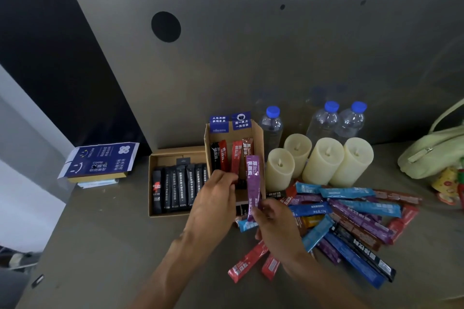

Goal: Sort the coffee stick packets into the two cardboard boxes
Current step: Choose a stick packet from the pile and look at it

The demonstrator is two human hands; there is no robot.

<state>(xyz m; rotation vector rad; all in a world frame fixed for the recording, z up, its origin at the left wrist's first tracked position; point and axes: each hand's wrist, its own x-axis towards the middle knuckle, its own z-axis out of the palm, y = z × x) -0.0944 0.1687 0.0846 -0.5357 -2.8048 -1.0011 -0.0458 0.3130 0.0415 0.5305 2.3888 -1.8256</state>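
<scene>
Holding a purple packet upright before the open box at the back edge of the counter.
Right hand pinches its lower end; left hand curls over the boxed packets, its grip unclear, hiding the box front.

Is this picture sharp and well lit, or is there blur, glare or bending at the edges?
Head view: dim, even light, no hard glare; the purple packet in the right hand is soft, its print hard to read; the bottles at the back look hazy; wide-angle bending tilts straight lines at the left.
</scene>
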